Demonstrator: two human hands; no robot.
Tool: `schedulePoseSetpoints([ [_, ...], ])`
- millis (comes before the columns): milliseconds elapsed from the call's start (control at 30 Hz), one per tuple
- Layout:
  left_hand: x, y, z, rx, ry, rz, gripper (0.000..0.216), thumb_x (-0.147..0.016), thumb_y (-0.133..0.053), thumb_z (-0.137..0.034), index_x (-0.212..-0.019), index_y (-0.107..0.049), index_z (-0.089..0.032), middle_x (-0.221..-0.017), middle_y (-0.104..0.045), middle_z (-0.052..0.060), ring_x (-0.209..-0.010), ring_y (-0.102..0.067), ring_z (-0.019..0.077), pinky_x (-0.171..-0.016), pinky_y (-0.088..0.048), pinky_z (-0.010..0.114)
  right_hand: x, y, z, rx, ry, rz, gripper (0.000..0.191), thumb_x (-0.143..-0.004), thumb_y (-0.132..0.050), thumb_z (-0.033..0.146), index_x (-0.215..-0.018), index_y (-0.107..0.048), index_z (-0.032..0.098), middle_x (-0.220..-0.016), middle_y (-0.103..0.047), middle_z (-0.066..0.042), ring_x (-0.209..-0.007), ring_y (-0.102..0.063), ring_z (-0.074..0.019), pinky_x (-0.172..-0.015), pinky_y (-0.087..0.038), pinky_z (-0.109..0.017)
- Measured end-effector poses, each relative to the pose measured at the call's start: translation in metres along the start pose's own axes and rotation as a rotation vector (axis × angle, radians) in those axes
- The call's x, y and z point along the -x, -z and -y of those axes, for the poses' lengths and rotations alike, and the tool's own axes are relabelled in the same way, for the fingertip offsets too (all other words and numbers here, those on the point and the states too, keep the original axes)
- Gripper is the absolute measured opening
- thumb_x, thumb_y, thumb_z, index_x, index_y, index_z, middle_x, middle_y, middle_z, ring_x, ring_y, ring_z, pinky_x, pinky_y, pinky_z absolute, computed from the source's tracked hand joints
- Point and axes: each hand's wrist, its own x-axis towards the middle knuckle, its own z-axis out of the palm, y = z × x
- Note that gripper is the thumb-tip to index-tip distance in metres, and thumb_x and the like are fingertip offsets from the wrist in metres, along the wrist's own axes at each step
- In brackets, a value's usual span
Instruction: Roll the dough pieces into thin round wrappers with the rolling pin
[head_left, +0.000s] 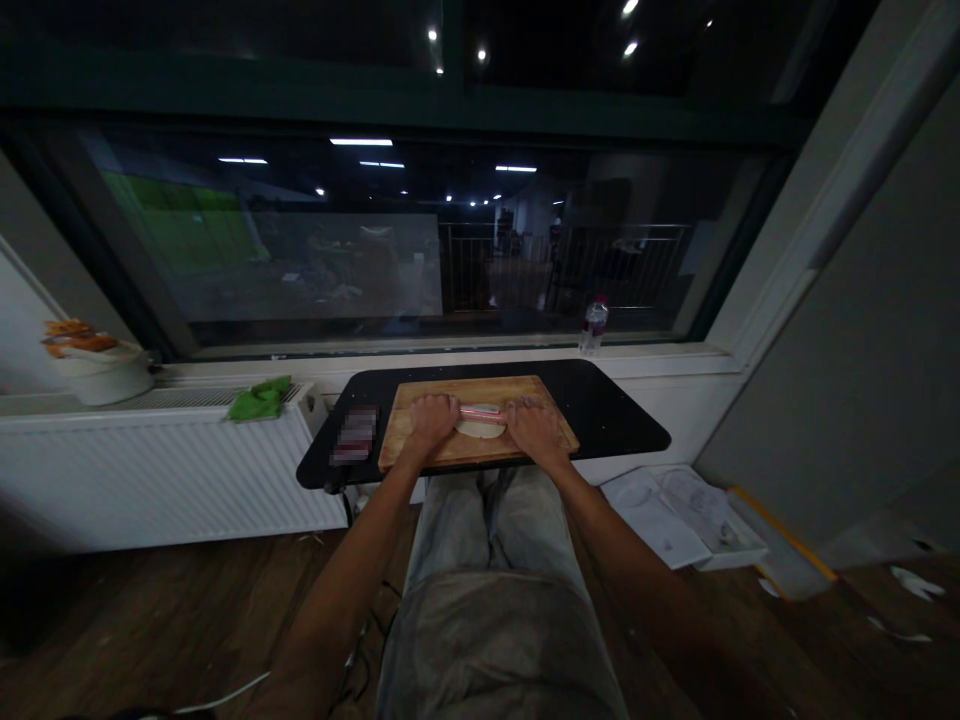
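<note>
now | left hand (pixel 433 418), right hand (pixel 534 422) flat on slim rolling pin (pixel 482 410) | round dough (pixel 480 431) | wooden board (pixel 480 388)

Seen from beside the seat: pale tan, grained wooden board (pixel 480 390) on a glossy black table (pixel 622 425); off-white dough (pixel 480 430) under a pinkish-red rolling pin (pixel 482 410); bright green cloth (pixel 259 400) on a white ribbed radiator (pixel 150 480); white bowl (pixel 101 378) heaped with orange; clear bottle (pixel 594 325) with a red label; faded grey trousers (pixel 487 560); dark brown plank floor (pixel 187 600)
</note>
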Motion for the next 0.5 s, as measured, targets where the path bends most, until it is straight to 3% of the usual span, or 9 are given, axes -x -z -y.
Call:
schedulePoseSetpoints([
  [233,0.002,-0.001,-0.001,0.043,0.033,-0.032,0.054,-0.117,-0.035,-0.033,-0.122,-0.082,-0.008,-0.122,-0.079,0.029,-0.117,-0.076,0.0369,-0.102,-0.055,0.049,0.021,-0.005,0.009,-0.018,-0.028,-0.119,0.053,-0.12,-0.035,0.034,-0.137,-0.077,0.006,-0.131,-0.079,-0.028,-0.124,-0.076,-0.0345,-0.105,-0.058,-0.042],
  [400,0.005,-0.002,0.0,0.049,-0.017,-0.009,0.041,-0.113,-0.049,-0.032,-0.132,-0.079,-0.01,-0.127,-0.077,0.028,-0.121,-0.073,0.0376,-0.107,-0.053,0.052,0.034,-0.015,0.012,-0.045,-0.019,-0.207,0.05,-0.119,-0.039,0.031,-0.146,-0.073,0.006,-0.148,-0.073,-0.028,-0.136,-0.07,-0.0363,-0.116,-0.053,-0.046],
  [500,0.005,-0.002,0.0,0.055,-0.01,-0.007,0.043,-0.114,-0.047,-0.032,-0.132,-0.079,-0.009,-0.126,-0.077,0.028,-0.119,-0.074,0.0371,-0.106,-0.052,0.051,0.042,-0.021,0.014,-0.053,-0.008,-0.236,0.052,-0.118,-0.04,0.032,-0.152,-0.069,0.005,-0.155,-0.069,-0.028,-0.146,-0.064,-0.0369,-0.123,-0.047,-0.049],
])
